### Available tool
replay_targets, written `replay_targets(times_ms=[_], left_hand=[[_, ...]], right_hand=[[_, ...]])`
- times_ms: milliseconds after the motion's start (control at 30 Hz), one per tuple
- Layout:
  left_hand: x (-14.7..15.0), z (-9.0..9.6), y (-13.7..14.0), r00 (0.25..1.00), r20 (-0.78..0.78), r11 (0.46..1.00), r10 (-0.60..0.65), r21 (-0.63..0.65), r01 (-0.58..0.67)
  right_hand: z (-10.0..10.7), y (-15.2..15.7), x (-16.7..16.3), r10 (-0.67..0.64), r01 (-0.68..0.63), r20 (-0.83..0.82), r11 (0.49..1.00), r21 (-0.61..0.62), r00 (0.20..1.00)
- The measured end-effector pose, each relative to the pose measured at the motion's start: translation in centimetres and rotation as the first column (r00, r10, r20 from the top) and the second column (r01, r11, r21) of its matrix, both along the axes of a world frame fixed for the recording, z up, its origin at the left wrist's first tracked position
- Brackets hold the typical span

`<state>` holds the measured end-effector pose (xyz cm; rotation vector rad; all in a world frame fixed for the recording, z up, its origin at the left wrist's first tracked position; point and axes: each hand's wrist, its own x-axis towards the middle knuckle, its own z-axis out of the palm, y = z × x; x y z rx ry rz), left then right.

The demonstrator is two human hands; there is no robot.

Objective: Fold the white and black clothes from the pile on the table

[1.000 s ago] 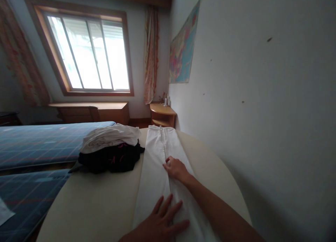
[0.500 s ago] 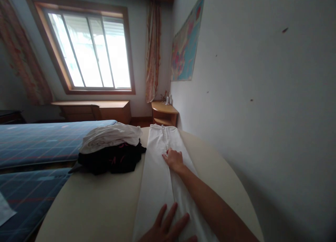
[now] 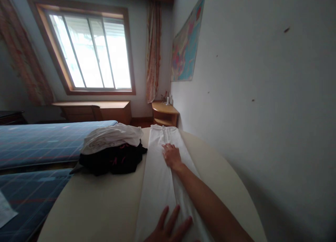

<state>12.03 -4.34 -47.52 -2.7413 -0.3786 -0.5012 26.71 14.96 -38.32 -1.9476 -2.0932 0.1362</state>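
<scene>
A pair of white trousers (image 3: 157, 172) lies lengthwise on the round cream table (image 3: 110, 200), waistband at the far end and legs towards me. My right hand (image 3: 172, 156) rests on the upper part, below the waistband, with its fingers stretched over the cloth. At the bottom edge of the view, my left hand (image 3: 170, 228) is spread on or just above the legs; its wrist is out of view. Left of the trousers sits a pile of clothes: a black garment with pink marks (image 3: 112, 159) under a crumpled white garment (image 3: 112, 135).
Blue plaid mattresses (image 3: 47, 140) stand along the table's left side. A white wall (image 3: 252, 137) runs close on the right. Beyond the table are a small corner shelf (image 3: 165, 108), a wooden desk (image 3: 112, 111) and a window (image 3: 89, 53).
My right hand has gone from bunched fingers at the trousers' middle seam to fingers laid out flatter, slightly further up. My left hand stays spread, shifted slightly right in view.
</scene>
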Motion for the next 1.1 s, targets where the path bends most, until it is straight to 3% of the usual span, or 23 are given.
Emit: replay_targets(times_ms=[167,300,433,467,533,633,733,900,1000,1100], left_hand=[[0.0,0.3,-0.4,0.998,-0.036,0.979,-0.046,-0.2,0.038],[0.1,1.0,-0.3,0.999,-0.045,0.899,-0.031,-0.439,0.008],[-0.5,5.3,0.5,0.996,-0.087,0.736,-0.023,-0.675,-0.043],[-0.8,6.6,0.6,0.997,-0.071,0.702,0.032,-0.708,-0.073],[-1.5,8.8,0.8,0.981,-0.068,0.667,0.18,-0.725,-0.173],[-2.2,10.1,0.8,0.957,-0.165,0.623,0.239,-0.73,-0.281],[-2.4,9.6,0.5,0.954,-0.204,0.622,0.218,-0.724,-0.297],[-2.0,9.3,-0.3,0.962,-0.169,0.674,0.214,-0.687,-0.271],[-1.5,10.0,-1.0,0.952,-0.206,0.686,0.226,-0.661,-0.305],[-1.5,10.5,-1.6,0.94,-0.273,0.69,0.206,-0.64,-0.337]], right_hand=[[-0.4,-0.3,0.9,0.063,-0.062,0.01,0.995,-0.084,0.998],[-0.2,-1.8,2.4,0.175,-0.175,-0.011,0.978,-0.117,0.985],[0.0,-4.6,4.4,0.308,-0.311,-0.044,0.936,-0.164,0.95],[-0.1,-5.4,4.8,0.356,-0.36,-0.053,0.917,-0.174,0.933],[-0.2,-7.2,5.5,0.445,-0.449,-0.063,0.875,-0.182,0.893],[-0.5,-10.4,6.3,0.5,-0.499,-0.043,0.847,-0.186,0.865],[-0.6,-14.3,6.7,0.515,-0.511,-0.022,0.841,-0.178,0.857],[-0.2,-20.6,7.3,0.565,-0.568,-0.071,0.805,-0.174,0.822],[-0.4,-23.0,7.9,0.559,-0.562,-0.074,0.805,-0.188,0.826],[-1.7,-24.2,9.0,0.617,-0.617,-0.052,0.773,-0.148,0.785]])
